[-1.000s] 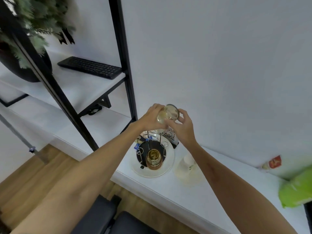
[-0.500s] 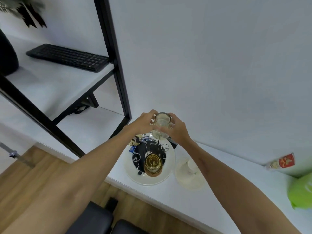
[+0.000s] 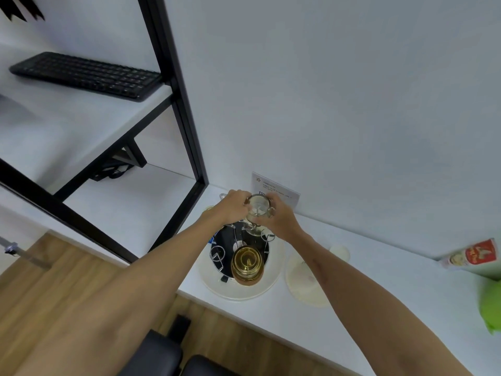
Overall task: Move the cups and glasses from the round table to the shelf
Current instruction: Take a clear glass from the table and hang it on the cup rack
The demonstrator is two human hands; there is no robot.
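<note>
Clear glass [image 3: 259, 208] (empty) — both hands

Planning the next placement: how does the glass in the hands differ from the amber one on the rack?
The clear glass is colourless and held by both the left hand and right hand above the rack; the amber glass is golden-tinted, untouched, sitting on the rack's near side. Both are small glasses.

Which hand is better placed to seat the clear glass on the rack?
Roughly even: left hand and right hand both grip the clear glass above the rack. Probably both together.
</note>
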